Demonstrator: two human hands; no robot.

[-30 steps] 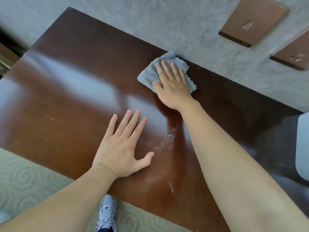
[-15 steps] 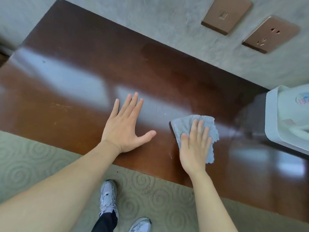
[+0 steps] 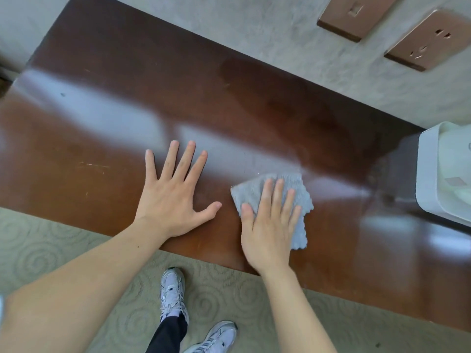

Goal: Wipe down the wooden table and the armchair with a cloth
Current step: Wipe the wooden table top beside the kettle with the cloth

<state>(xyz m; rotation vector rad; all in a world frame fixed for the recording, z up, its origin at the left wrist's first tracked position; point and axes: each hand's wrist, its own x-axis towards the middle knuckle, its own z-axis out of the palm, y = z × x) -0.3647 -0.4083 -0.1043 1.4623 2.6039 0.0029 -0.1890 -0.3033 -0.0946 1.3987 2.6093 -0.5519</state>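
Note:
The dark glossy wooden table (image 3: 107, 138) stretches across the view, pushed against a grey wall. A grey cloth (image 3: 251, 193) lies flat on it near the front edge, right of centre. My right hand (image 3: 270, 225) presses flat on the cloth, fingers together and covering its lower middle. My left hand (image 3: 173, 194) rests palm down on the bare wood just left of the cloth, fingers spread, holding nothing. No armchair is in view.
A white appliance (image 3: 446, 174) stands on the table at the right edge. Two copper wall plates, a switch (image 3: 354, 15) and a socket (image 3: 430, 42), sit on the wall behind. Below the table edge are patterned carpet (image 3: 46, 253) and my sneakers (image 3: 173, 289).
My right hand has pulled the cloth from the far edge by the wall back to the front edge of the table. The left hand stayed flat in place.

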